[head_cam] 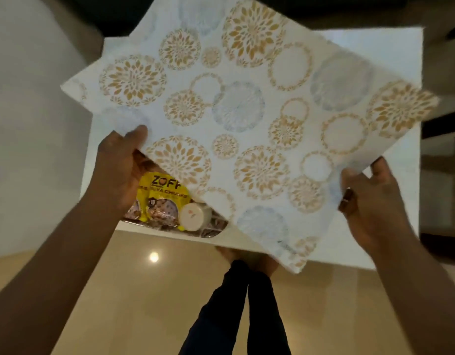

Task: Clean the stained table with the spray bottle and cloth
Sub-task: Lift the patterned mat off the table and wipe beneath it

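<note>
While both hands grip, sheet (skewed), table

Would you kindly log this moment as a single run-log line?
left hand: grips patterned sheet | right hand: grips its other edge | sheet: lifted over white table | beneath: yellow packet, white cup

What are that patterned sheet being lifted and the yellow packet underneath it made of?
The patterned sheet looks like thin matte cloth or paper-like table cover: it stays fairly flat between both hands, so I can't tell which. The yellow packet looks like glossy printed plastic film, judging by its sheen.
</note>
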